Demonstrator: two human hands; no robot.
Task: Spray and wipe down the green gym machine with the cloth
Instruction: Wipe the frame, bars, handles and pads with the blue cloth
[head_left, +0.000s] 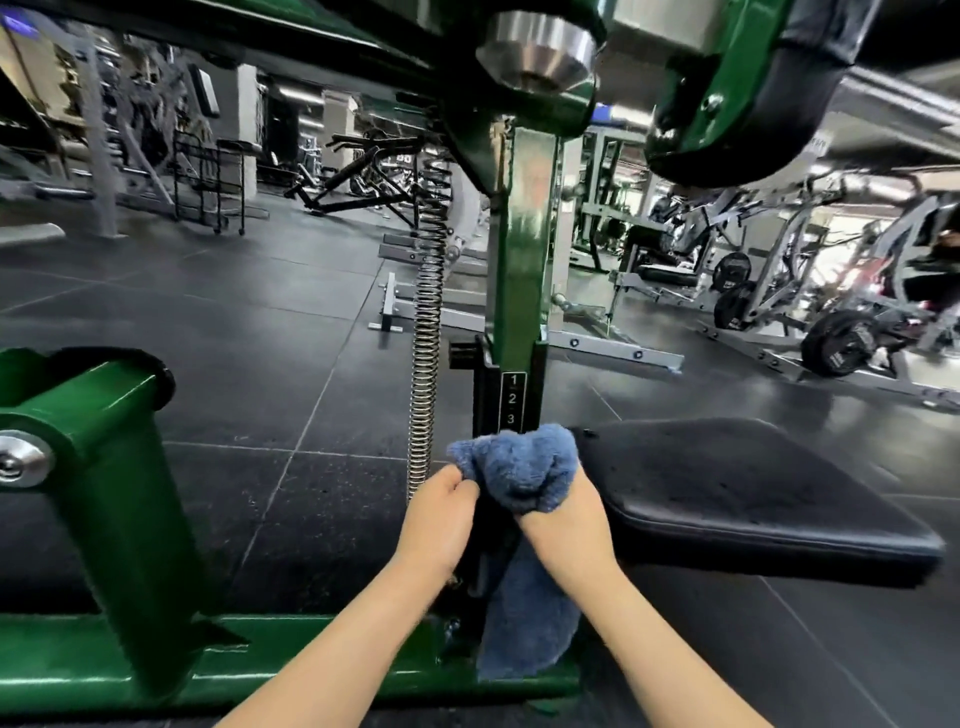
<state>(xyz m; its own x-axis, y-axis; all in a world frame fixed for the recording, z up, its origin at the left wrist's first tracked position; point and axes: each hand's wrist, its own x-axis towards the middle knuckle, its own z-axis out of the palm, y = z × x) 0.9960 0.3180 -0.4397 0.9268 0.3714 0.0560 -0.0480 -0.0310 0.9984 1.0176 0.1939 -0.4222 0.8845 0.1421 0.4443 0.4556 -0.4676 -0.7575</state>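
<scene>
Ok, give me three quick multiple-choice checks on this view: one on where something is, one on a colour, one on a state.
1. Where is the black seat pad?
A. right of the green upright post
B. left of the coil spring
C. on the floor

2. What colour is the cloth?
A. white
B. blue
C. red

3. How is the cloth held?
A. lying loose on the pad
B. by one hand only
C. by both the left hand and the right hand

Answers: 1 A, the pad juts out right of the post. 2 B, it is plainly blue. 3 C, both hands grip it.
</scene>
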